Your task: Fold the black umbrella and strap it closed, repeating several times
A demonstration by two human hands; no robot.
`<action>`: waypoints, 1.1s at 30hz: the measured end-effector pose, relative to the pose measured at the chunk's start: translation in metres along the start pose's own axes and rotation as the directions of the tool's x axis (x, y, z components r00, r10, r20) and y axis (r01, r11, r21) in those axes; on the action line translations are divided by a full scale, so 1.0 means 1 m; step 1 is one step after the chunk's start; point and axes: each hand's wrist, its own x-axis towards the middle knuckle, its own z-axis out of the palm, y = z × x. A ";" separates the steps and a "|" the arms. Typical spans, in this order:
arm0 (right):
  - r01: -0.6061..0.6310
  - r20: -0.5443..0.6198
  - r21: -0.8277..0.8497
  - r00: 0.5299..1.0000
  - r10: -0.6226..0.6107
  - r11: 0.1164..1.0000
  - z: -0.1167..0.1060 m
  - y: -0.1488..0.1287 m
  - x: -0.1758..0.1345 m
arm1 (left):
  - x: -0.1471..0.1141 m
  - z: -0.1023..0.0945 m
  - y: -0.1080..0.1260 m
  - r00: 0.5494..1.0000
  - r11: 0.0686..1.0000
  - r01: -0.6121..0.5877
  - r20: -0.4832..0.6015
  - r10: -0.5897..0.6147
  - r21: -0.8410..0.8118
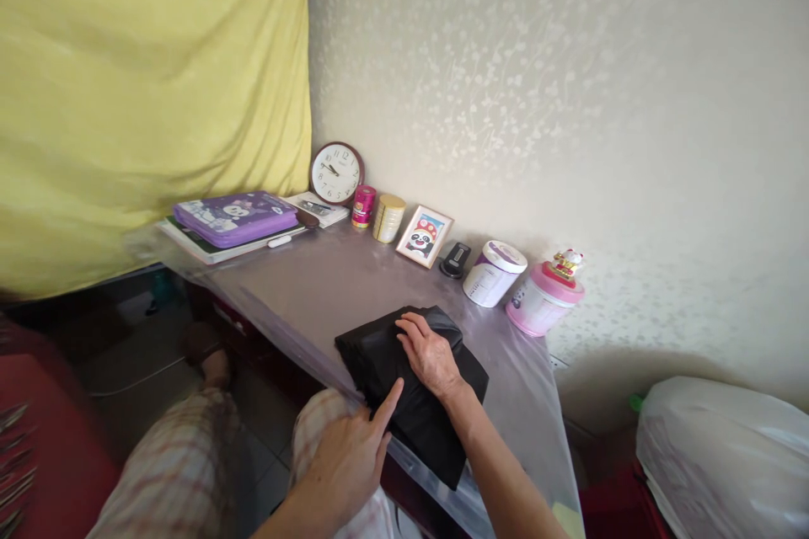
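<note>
A piece of thin, slightly shiny black folded fabric (pixel 420 421) lies in loose layers on the near edge of the table, partly hanging over it. My right hand (pixel 430 354) rests on top of it, palm down, with the fingers close together and slightly bent. At the fabric's near left edge is my left hand (pixel 347 455), its index finger stretched over the cloth and the thumb below. The other left fingers are hidden; the hand appears to grip the edge. What lies inside the folds cannot be seen.
A plastic-covered table (pixel 316 295) stands against the wall. Along its back are a round clock (pixel 337 173), a pink can (pixel 362 206), a yellow tin (pixel 388 218), a panda picture frame (pixel 425 236), a white tub (pixel 495 274) and a pink-lidded tub (pixel 543 299). A purple case (pixel 237 217) lies left.
</note>
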 end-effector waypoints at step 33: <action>-0.262 -0.189 -0.016 0.948 0.254 0.965 -0.006 0.100 -0.045 | 0.003 0.008 -0.007 0.999 0.995 0.023 0.024 -0.021 -0.096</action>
